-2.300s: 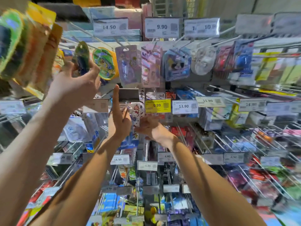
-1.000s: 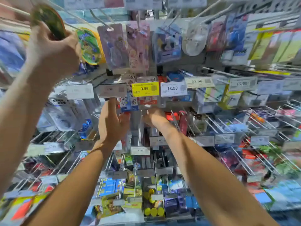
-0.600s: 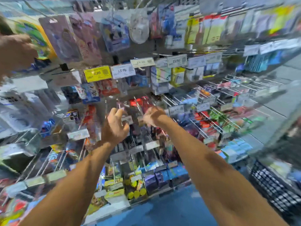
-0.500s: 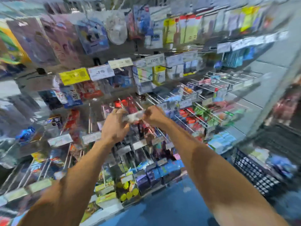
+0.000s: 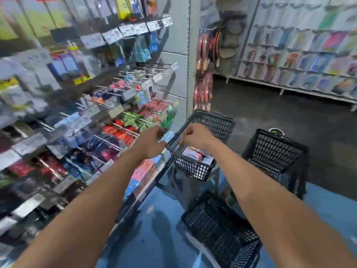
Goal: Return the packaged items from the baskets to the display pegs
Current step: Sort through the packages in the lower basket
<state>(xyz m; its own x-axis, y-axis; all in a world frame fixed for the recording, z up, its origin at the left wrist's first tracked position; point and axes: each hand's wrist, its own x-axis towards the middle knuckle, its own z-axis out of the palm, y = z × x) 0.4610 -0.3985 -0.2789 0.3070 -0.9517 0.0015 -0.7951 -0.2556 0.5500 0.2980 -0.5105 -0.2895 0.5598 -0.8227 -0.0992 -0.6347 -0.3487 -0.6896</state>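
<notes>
My left hand reaches to the right of the display pegs and pinches a pale blue packet at its fingertips, beside the near rim of a raised black basket. My right hand hovers over that basket with its fingers curled; nothing shows inside them. Packaged items lie in the basket's bottom. The pegs on the left carry red, green and blue packets, all blurred.
A second black basket stands to the right and a third black basket sits on the blue floor below. A grey shelf-end post rises behind the raised basket. A far shelf wall of cards lies across a dark aisle.
The view has swung right and down from the peg wall to the baskets. Both hands left the middle pegs and now meet at the raised basket. The other person's hand is out of view.
</notes>
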